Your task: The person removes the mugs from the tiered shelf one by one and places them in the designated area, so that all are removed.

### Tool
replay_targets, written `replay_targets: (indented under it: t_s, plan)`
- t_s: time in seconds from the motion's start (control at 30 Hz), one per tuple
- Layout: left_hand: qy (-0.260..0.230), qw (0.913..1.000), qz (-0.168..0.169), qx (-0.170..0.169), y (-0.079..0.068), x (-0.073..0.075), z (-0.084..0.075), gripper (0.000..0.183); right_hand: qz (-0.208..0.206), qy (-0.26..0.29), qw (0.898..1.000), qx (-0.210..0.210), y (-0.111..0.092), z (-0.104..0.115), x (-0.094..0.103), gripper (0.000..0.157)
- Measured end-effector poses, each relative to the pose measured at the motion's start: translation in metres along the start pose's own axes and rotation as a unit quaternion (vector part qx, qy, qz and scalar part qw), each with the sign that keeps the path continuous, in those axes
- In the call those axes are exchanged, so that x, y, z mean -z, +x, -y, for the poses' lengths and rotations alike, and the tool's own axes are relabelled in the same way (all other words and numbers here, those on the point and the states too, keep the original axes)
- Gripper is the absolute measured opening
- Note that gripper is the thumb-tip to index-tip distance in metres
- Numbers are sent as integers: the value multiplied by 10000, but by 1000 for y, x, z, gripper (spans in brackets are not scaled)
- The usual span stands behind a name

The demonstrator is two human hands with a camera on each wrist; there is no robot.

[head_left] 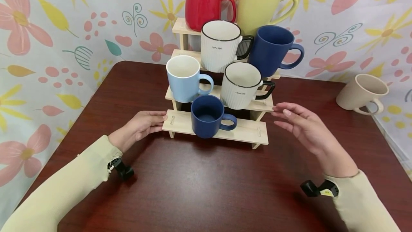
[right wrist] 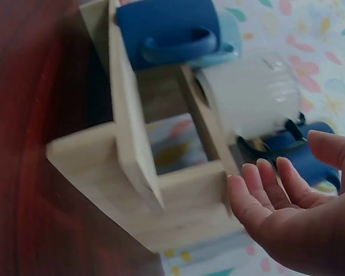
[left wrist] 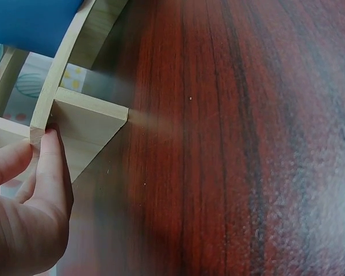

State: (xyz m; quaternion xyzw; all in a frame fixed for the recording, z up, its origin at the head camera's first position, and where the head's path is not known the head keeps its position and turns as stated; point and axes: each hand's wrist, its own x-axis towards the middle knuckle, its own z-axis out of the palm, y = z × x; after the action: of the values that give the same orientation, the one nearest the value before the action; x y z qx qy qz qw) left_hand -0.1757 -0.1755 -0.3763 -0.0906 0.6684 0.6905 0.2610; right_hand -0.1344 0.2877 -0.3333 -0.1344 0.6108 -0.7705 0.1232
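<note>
A stepped wooden rack (head_left: 244,135) carries several mugs. With thumb and fingers my left hand (head_left: 145,126) pinches the left end of its lowest board; the left wrist view shows the fingertips (left wrist: 49,144) at the board's end. My right hand (head_left: 304,126), fingers loosely extended, is at the right end of the second step and holds nothing. A small navy mug (head_left: 207,117) sits on the lowest board. Above it stand a light blue mug (head_left: 183,85) and a white ribbed mug with black handle (head_left: 238,94).
Higher up are another white ribbed mug (head_left: 217,54), a larger navy mug (head_left: 267,54), a red mug (head_left: 202,10) and a tall yellow mug (head_left: 257,6). A beige mug (head_left: 358,92) lies tilted at the far right of the dark wooden table (head_left: 199,189), near the flowered cloth (head_left: 106,28).
</note>
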Motion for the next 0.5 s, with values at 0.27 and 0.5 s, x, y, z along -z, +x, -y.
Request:
replay_targets:
  t_s: [0.27, 0.5]
  plan:
    - [-63, 10000, 18, 8, -1, 0, 2, 55, 192, -387, 9964, -729, 10, -11, -21, 30]
    - [-33, 10000, 45, -23, -2, 1, 2, 56, 373, -802, 9915, -950, 15, -16, -40, 26]
